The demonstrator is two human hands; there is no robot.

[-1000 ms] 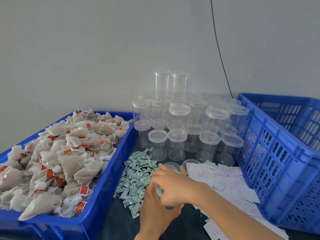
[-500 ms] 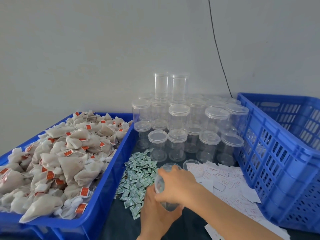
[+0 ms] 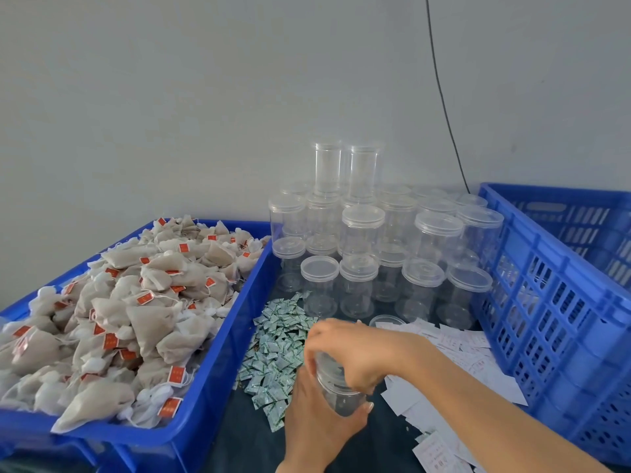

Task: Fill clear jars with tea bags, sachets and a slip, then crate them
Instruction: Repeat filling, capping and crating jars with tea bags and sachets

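At desk centre, near front edge: left hand (image 3: 317,425) wraps clear jar (image 3: 336,387) from below, thumb across its lower wall. Right hand (image 3: 355,353) curled over jar top, fingers gripping rim; whether lid sits under it cannot be told. Jar tilted, held above dark desk (image 3: 239,438). Green sachets (image 3: 276,346) heaped just left of jar; white slips (image 3: 454,353) scattered right. Tea bags (image 3: 129,312) piled in blue tray (image 3: 205,404) far left. Lidded empty jars (image 3: 372,254) stacked behind. Blue crate (image 3: 553,319) at right.
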